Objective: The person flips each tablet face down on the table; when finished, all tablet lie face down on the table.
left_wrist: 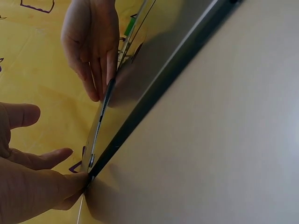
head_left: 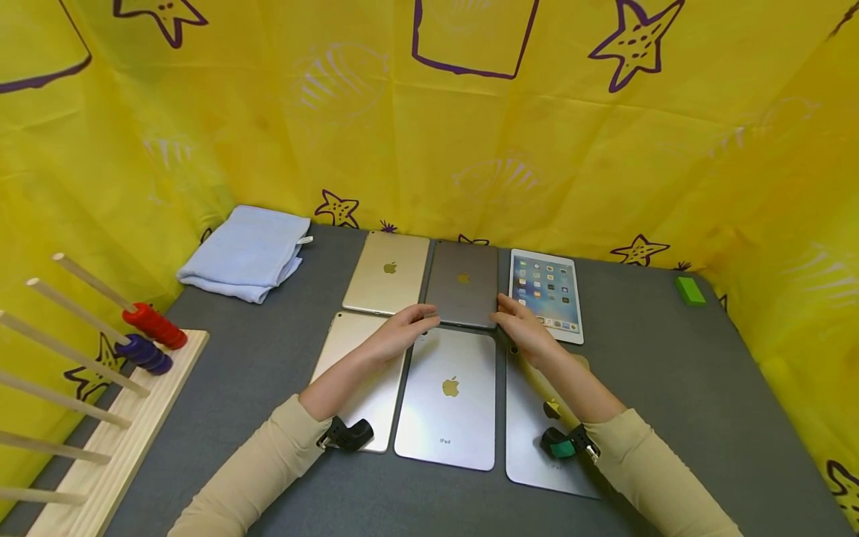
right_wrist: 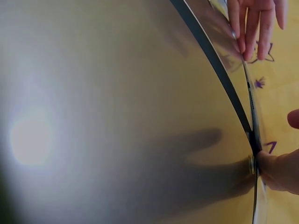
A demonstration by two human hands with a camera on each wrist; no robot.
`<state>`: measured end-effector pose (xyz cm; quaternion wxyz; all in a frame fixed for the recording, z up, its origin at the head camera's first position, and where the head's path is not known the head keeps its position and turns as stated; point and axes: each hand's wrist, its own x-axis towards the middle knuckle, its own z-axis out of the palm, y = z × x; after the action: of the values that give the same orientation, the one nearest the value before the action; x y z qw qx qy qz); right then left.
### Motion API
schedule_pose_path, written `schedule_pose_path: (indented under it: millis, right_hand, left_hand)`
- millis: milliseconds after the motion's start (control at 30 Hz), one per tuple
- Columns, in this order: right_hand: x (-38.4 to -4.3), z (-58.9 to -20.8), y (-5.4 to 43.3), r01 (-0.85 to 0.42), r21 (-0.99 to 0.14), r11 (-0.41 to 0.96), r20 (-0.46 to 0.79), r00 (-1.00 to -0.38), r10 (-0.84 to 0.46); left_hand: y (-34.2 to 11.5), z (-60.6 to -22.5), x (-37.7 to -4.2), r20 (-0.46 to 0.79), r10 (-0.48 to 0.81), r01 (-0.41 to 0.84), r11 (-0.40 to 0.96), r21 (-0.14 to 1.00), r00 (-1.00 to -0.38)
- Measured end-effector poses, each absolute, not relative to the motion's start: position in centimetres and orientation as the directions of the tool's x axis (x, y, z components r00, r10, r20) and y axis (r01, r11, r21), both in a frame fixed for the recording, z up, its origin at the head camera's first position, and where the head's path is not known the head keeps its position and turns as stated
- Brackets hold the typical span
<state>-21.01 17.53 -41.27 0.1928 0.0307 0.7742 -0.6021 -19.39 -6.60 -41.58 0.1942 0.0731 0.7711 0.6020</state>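
Several tablets lie on the grey table in two rows. My left hand [head_left: 396, 334] touches the lower left corner of the dark grey tablet [head_left: 463, 280], back up in the far row's middle. At its lower right corner, the fingers of my right hand [head_left: 530, 332] rest along the edge. A gold tablet [head_left: 385, 276] lies to its left, a white tablet [head_left: 546, 287] with its screen lit to its right. Nearer me are a pale gold tablet [head_left: 369, 406], a silver tablet [head_left: 446, 418] and another silver tablet [head_left: 526, 455], partly under my right arm.
A folded light blue cloth [head_left: 244, 250] lies at the back left. Along the left side stands a wooden peg rack [head_left: 154, 403] with red rings [head_left: 154, 324] and blue rings [head_left: 143, 354]. A green block [head_left: 690, 291] sits at the far right. Yellow patterned fabric [head_left: 403, 149] surrounds the table.
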Motion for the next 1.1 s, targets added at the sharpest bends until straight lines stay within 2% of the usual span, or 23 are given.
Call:
schedule_pose_path:
  millis: [433, 600, 767, 900, 1100]
  right_hand:
    - [-20.9, -40.9, 17.9, 0.271, -0.926, 0.264, -0.327, -0.925, -0.196]
    - [-20.4, -40.8, 18.5, 0.246, -0.959, 0.143, -0.268, -0.95, -0.163]
    - [-20.2, -41.5, 20.7, 0.186, -0.983, -0.004, -0.185, -0.979, -0.086]
    - [-20.0, -42.0, 23.2, 0.151, -0.988, -0.033, -0.151, -0.988, -0.018]
    - [-18.6, -40.9, 25.9, 0.174, -0.982, 0.068, -0.168, -0.983, 0.079]
  left_hand:
    - [-6.6, -41.5, -19.3, -0.194, 0.357, -0.088, 0.292, 0.953, -0.914]
    - [-6.1, -41.0, -18.8, -0.142, 0.342, -0.024, 0.328, 0.944, -0.929]
    - [-4.2, -40.8, -18.6, -0.084, 0.378, 0.024, 0.274, 0.961, -0.922]
    - [-2.1, -41.1, -18.9, -0.115, 0.408, -0.03, 0.209, 0.977, -0.906]
    - [0.8, -41.5, -19.6, -0.197, 0.432, -0.174, 0.093, 0.98, -0.88]
